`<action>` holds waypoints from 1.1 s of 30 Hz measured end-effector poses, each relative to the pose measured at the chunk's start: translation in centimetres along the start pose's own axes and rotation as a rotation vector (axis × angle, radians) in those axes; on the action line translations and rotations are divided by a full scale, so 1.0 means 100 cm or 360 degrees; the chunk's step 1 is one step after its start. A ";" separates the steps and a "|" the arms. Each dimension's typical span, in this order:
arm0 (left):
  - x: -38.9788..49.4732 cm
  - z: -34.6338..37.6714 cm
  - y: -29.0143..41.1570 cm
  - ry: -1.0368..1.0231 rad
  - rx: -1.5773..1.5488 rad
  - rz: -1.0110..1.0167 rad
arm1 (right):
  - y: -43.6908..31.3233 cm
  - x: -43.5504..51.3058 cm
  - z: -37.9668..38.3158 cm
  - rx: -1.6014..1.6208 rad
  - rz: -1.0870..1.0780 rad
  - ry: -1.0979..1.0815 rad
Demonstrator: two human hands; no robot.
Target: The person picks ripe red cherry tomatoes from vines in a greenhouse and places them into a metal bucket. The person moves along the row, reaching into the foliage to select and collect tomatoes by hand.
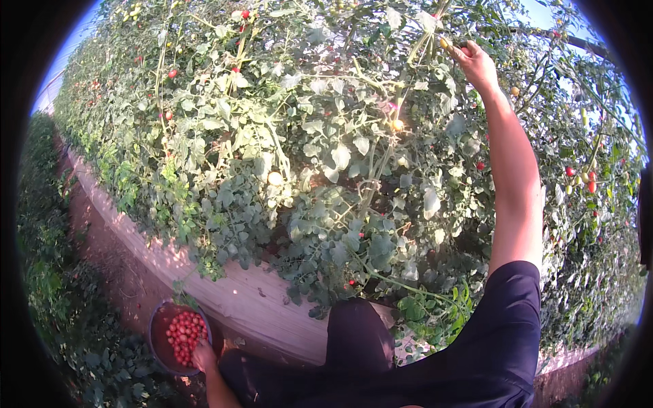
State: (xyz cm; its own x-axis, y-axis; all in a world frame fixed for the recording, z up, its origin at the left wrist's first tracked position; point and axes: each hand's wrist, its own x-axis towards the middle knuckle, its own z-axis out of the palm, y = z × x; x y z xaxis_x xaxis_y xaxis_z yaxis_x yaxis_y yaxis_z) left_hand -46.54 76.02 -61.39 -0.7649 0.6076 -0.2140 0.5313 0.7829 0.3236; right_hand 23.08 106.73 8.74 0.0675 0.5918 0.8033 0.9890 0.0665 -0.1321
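My right hand is raised high among the tomato vines at the upper right. Its fingers close around a red cherry tomato, partly hidden by them. A yellowish tomato sits just beyond the fingertips, beside a thick vine stem. Low on the left, my left hand is at the near right side of a round bucket. Its fingers reach over the rim against a heap of red cherry tomatoes; whether they grip anything cannot be made out.
Dense tomato plants rise in front of me, with scattered red fruit and a pale ripening tomato. A light plastic sheet covers the bed's foot. A dirt path runs left, bordered by another leafy row.
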 end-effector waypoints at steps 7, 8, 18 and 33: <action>0.005 0.009 0.006 -0.0032 0.0062 0.0046 | 0.007 -0.025 -0.004 -0.0355 -0.0065 0.0321; 0.006 0.011 0.006 -0.0053 0.0085 0.0037 | 0.010 -0.035 -0.004 -0.0305 -0.0067 0.0321; 0.006 -0.001 0.002 -0.0057 0.0131 0.0077 | 0.087 -0.241 0.064 0.0184 0.0538 -0.0182; 0.001 -0.015 0.001 0.0020 0.0134 0.0007 | 0.261 -0.251 0.092 0.1052 0.1948 -0.0194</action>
State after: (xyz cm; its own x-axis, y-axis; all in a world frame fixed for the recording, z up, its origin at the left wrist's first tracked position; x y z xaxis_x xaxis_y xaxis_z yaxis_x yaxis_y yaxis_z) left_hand -47.12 76.01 -60.04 -0.7668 0.6097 -0.2009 0.5631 0.7891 0.2455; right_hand 45.95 100.96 -20.19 0.7876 0.6121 -0.0707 0.0641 -0.1955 -0.9786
